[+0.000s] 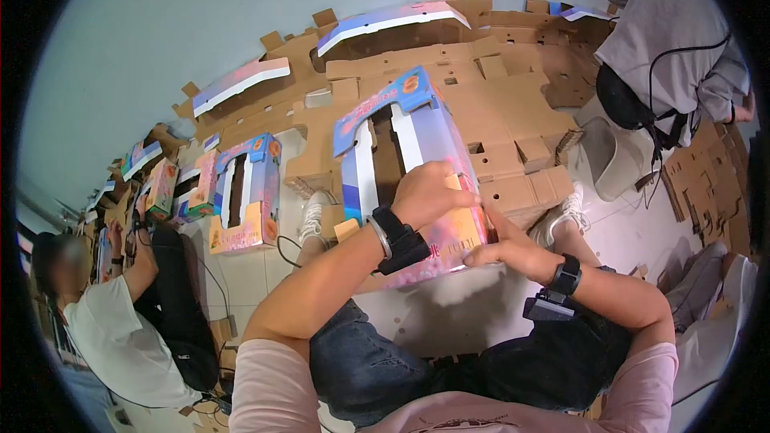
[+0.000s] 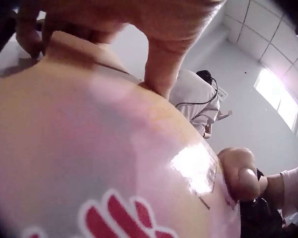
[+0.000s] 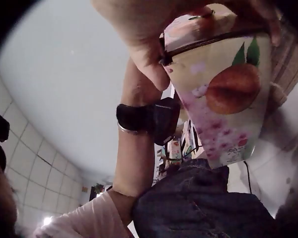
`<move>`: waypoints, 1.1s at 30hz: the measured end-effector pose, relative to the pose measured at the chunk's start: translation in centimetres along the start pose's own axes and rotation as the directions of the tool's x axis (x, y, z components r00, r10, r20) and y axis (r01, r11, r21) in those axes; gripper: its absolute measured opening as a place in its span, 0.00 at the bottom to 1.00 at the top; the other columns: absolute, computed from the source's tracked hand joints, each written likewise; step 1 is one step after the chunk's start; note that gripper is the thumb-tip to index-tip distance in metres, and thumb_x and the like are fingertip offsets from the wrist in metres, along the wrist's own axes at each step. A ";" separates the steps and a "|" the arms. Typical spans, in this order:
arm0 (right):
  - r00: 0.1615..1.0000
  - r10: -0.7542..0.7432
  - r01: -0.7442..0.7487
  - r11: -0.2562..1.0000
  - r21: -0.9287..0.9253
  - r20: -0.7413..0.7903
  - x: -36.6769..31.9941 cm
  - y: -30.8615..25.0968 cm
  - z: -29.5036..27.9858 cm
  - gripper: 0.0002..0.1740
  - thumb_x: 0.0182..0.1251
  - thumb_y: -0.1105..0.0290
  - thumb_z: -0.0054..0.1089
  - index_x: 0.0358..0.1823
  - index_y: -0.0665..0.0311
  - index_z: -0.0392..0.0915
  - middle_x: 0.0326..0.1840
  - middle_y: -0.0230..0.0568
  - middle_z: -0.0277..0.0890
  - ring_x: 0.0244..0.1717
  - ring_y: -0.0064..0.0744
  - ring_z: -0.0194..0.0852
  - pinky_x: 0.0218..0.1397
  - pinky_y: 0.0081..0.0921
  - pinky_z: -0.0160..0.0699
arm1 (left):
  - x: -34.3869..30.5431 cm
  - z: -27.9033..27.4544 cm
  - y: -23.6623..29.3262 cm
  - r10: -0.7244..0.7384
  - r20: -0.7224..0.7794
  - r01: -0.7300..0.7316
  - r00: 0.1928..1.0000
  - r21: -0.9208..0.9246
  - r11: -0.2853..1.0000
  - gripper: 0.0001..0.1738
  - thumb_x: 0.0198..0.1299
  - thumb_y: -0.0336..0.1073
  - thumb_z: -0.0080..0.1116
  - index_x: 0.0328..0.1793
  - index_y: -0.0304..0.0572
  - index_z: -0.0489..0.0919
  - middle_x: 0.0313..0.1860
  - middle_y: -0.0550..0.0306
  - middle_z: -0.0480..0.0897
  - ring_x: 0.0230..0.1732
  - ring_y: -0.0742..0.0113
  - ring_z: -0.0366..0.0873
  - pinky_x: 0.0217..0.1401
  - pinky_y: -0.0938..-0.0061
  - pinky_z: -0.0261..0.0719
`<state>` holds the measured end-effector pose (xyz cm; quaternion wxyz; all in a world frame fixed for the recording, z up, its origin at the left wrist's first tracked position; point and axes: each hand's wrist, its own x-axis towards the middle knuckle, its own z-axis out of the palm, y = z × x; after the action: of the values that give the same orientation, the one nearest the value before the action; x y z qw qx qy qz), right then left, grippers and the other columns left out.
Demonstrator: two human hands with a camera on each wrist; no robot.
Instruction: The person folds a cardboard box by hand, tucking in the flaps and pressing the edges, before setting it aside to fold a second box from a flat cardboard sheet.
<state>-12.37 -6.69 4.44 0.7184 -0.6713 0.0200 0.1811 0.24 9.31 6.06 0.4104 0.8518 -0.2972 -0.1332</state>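
Note:
A printed pink, blue and orange carton [image 1: 441, 140] stands in front of the person, with white-edged openings in its top. My left hand [image 1: 429, 192] reaches over its near right corner; in the left wrist view the thumb of this left hand [image 2: 164, 49] presses the edge of the printed panel [image 2: 114, 134], with the other fingers behind a raised flap. My right hand [image 1: 509, 244] grips the same corner from the right, thumb on the near face. In the right wrist view, the right hand [image 3: 139, 29] lies along the upper edge of the peach-printed side [image 3: 223, 104].
Unprinted brown cardboard [image 1: 513, 104] lies behind the carton. Another printed carton [image 1: 249, 192] stands to the left, with more beyond. One person [image 1: 120, 329] sits at the left; another in grey [image 1: 674, 32] is at the back right, near a pale bin [image 1: 605, 160].

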 end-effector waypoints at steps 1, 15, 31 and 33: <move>1.000 0.002 -0.002 1.000 0.019 0.009 0.0 0.0 0.1 0.54 0.48 0.65 0.75 0.72 0.71 0.48 0.62 0.49 0.69 0.62 0.37 0.69 0.68 0.31 0.65 | 0.0 0.1 0.1 -0.019 0.007 0.019 1.000 -0.020 1.000 0.25 0.38 0.49 0.72 0.24 0.32 0.77 0.22 0.42 0.77 0.26 0.52 0.77 0.33 0.60 0.74; 0.997 0.055 -0.058 0.997 0.058 0.060 0.2 0.7 0.2 0.60 0.46 0.72 0.75 0.75 0.68 0.40 0.65 0.48 0.67 0.66 0.37 0.66 0.70 0.33 0.63 | -0.7 2.7 -2.2 -0.075 -0.021 0.058 0.997 -0.444 0.894 0.12 0.45 0.31 0.72 0.28 0.41 0.76 0.26 0.67 0.75 0.30 0.80 0.70 0.33 0.79 0.70; 0.975 0.221 -0.218 0.971 0.100 -0.021 -0.1 0.4 -0.4 0.60 0.43 0.68 0.73 0.76 0.62 0.42 0.64 0.42 0.67 0.64 0.34 0.65 0.61 0.28 0.68 | -1.1 2.3 -1.0 0.333 -0.202 -0.284 0.921 0.238 0.929 0.35 0.50 0.48 0.68 0.62 0.39 0.72 0.59 0.45 0.72 0.64 0.43 0.63 0.68 0.54 0.58; 0.973 0.228 -0.227 0.973 0.024 -0.019 0.0 0.8 -0.8 0.61 0.46 0.65 0.71 0.79 0.58 0.38 0.56 0.40 0.71 0.56 0.30 0.68 0.55 0.26 0.67 | -0.7 2.8 -2.4 0.338 -0.196 -0.287 0.920 0.249 0.925 0.39 0.50 0.50 0.68 0.65 0.38 0.70 0.62 0.44 0.69 0.66 0.44 0.62 0.69 0.54 0.56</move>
<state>-12.48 -7.43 3.58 0.7000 -0.6586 0.1067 0.2547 -0.71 9.16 2.44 0.3642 0.8419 -0.3920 0.0693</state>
